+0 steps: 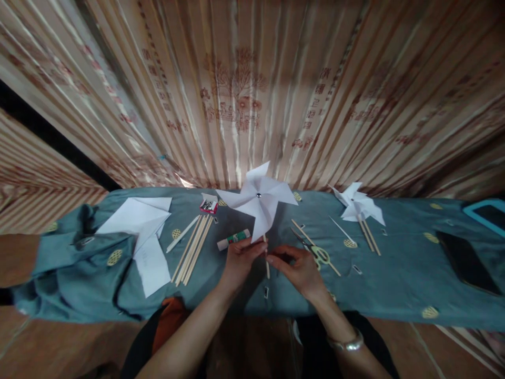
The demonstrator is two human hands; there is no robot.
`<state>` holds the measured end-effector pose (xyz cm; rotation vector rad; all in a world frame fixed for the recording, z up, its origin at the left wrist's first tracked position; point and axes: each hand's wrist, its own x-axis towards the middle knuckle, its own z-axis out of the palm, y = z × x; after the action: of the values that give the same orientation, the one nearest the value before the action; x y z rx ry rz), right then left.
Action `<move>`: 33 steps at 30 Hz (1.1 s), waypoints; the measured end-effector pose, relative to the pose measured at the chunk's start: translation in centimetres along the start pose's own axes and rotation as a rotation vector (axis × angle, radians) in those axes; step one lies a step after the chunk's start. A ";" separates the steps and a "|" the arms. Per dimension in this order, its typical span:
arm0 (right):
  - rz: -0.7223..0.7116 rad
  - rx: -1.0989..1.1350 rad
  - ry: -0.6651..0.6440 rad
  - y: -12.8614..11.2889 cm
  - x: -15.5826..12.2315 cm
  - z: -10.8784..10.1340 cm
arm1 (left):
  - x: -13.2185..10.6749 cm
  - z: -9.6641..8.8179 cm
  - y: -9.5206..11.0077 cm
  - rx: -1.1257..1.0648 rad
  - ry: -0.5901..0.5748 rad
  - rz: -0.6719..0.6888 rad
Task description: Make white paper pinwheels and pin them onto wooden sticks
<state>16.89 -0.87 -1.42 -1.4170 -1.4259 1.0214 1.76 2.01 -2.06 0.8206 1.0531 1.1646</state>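
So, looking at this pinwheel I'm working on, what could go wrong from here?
The pinwheel's lowest paper blade hangs right by your left hand, so it might get creased.

The scissors lie close beside your right hand; a sideways move could knock them.

The small box stands open with shiny metal bits inside, so a bump might spill them.

No wording can be read with certainty. The curtain [272, 100] bears red-brown, Chinese-style characters [322, 99] in vertical columns; their meaning cannot be made out. The glue stick [233, 239] carries a green label, its print too small to read. Faint marks on the lower paper sheet [153, 268] and small printed rectangles on the cloth [394, 279] are likewise illegible.
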 end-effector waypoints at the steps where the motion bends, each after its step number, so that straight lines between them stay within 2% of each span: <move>1: 0.004 0.014 -0.013 0.0 -0.1 0.2 | 0.1 0.0 0.1 -0.014 0.011 -0.005; 6: -0.012 0.048 0.008 0.0 -0.3 1.2 | 0.0 0.1 0.2 -0.051 0.038 -0.030; 10: -0.037 0.039 0.026 -0.4 -0.6 1.6 | -0.3 0.1 0.3 -0.076 0.014 -0.033; 14: -0.041 -0.031 0.047 -0.8 -1.4 0.6 | -0.8 0.2 0.5 -0.074 -0.036 -0.026; 17: -0.047 -0.119 0.114 -0.4 -2.0 -2.1 | -1.1 0.2 0.5 -0.067 -0.061 -0.036; 20: -0.044 -0.286 0.221 1.0 -2.1 -6.7 | -1.4 -0.2 0.4 -0.026 -0.087 -0.041; 23: 0.015 -0.603 0.282 2.9 -1.2 -12.0 | -1.7 -0.8 0.4 0.013 -0.096 -0.042; 26: 0.193 -0.987 0.267 4.7 0.1 -16.2 | -1.8 -1.3 0.3 0.037 -0.089 -0.046; 29: 0.264 -1.073 0.259 6.2 1.3 -18.6 | -1.7 -1.7 0.2 0.053 -0.086 -0.054; 33: 0.318 -1.125 0.229 7.6 2.4 -19.8 | -1.6 -1.9 0.1 0.065 -0.087 -0.059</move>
<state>38.06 1.30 -2.79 -2.5111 -1.6959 0.1183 -0.16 0.47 -2.24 0.8776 1.0410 1.0409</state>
